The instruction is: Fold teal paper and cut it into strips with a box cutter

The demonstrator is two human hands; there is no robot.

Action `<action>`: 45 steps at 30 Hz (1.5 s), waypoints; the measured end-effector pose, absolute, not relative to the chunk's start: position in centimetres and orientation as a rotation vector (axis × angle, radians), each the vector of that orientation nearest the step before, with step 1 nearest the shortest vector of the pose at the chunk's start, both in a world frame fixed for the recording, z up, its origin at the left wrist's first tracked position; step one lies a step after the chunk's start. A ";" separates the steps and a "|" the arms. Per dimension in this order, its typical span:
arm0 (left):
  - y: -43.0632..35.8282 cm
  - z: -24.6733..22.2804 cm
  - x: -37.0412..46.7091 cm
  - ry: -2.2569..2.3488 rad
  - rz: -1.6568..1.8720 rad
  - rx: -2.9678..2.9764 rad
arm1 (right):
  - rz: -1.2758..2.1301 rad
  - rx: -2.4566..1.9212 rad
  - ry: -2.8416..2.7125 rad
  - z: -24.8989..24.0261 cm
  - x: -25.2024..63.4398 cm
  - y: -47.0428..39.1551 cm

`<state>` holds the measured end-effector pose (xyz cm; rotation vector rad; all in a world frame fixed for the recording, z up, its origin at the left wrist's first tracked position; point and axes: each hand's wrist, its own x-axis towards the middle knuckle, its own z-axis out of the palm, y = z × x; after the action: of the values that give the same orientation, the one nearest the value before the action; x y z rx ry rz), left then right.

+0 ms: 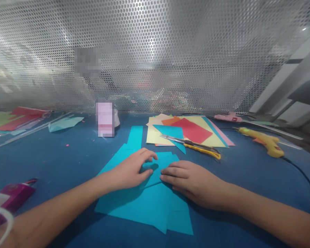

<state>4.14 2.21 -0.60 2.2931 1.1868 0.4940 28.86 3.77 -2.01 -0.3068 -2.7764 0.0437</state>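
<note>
Several overlapping sheets of bright blue paper [134, 203] lie in front of me, with a narrow blue strip [135, 136] reaching out at the far left. My left hand [135, 168] is over the top sheet, its fingers curved and its thumb held apart, with nothing between them. Across from it, my right hand [193, 181] rests palm down on the right side of the blue paper, fingers stretched out towards the left. A crease or raised edge of the top sheet [155, 184] runs between the two hands. The right thumb is hidden.
Behind the hands, scissors and a yellow-handled cutter [196, 146] lie on a stack of coloured paper [217, 137]. A yellow glue gun [268, 143] with a black cord is at right. A purple box-like object [18, 194] sits at left. A perforated metal panel [150, 62] closes the back.
</note>
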 end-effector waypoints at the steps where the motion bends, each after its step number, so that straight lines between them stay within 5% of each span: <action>1: 2.2 -0.6 4.1 1.153 0.471 2.297 | 0.046 -0.306 -2.779 -2.1 28.9 3.8; 45: 2.8 1.7 2.6 0.806 0.169 2.325 | 0.044 -0.264 -2.874 -1.9 29.0 4.0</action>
<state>2.62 2.82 1.73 2.3246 0.8064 0.1689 28.99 4.02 -1.86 -0.2640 -2.8736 0.0443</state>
